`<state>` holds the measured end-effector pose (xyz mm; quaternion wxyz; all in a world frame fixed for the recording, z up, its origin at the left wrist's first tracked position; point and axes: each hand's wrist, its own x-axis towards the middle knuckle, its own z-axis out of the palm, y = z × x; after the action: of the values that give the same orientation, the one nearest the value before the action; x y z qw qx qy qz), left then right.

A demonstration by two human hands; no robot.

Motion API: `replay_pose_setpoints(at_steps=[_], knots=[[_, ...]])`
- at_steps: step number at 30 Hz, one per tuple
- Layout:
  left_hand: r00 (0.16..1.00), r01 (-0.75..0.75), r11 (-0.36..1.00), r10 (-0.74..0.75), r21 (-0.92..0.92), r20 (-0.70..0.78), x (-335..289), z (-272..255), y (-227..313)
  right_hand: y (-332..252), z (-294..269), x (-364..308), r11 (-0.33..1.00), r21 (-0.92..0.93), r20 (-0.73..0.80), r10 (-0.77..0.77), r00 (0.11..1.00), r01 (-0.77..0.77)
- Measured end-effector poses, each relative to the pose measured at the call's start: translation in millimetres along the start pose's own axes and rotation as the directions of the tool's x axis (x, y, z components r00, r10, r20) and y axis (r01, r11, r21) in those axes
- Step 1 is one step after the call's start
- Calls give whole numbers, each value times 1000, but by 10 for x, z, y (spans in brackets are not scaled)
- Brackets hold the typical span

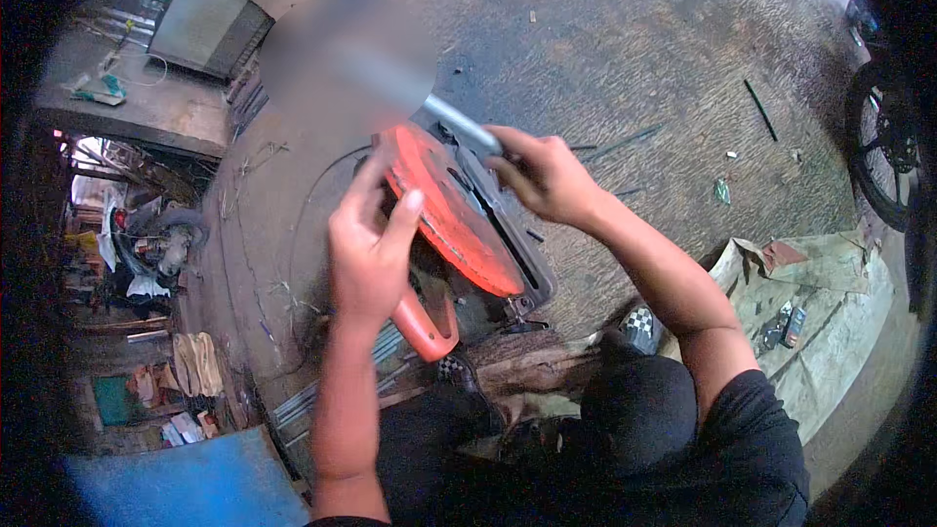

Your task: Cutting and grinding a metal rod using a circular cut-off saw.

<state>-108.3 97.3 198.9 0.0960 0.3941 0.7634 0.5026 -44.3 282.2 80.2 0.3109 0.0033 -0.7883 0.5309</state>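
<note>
My right hand (549, 174) is closed around the near end of a grey metal tube (461, 121). The tube slants up to the left, and its far part disappears in a blurred patch. Under it stands a chop saw with an orange guard (454, 224), a dark slotted base (532, 268) and an orange handle (426, 329) pointing toward me. My left hand (369, 249) is at the guard's left edge, thumb apart from the fingers and overlapping the guard. Its fingers reach upward and are somewhat smeared; whether they press on the guard cannot be made out.
Thin metal rods (390, 346) lie on the floor beside my foot. A blue panel (195, 478) and a cluttered shelf are at the left. To the right, a crumpled sheet (839, 303) carries a small device (795, 326). A wheel (878, 141) stands at the far right.
</note>
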Motion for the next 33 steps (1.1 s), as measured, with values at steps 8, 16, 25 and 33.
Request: replay_pose_setpoints(at_steps=[8, 16, 25, 33], knots=[[660, 730, 636, -751, -251, 14, -990, -142, -404, 1288, 14, -1113, 768, 126, 69, 625, 778, -628], [691, 700, 713, -690, -35, -215, -687, -224, -288, 1650, 175, -1375, 578, 149, 386, 713, 585, -802], [683, 656, 708, -705, -261, -192, 16, -599, -167, 1649, 271, -1333, 508, 287, 545, 611, 575, -812], [662, 696, 703, -707, -145, -250, -25, -638, -170, 1542, 388, -1240, 901, -71, 323, 427, 845, -428]])
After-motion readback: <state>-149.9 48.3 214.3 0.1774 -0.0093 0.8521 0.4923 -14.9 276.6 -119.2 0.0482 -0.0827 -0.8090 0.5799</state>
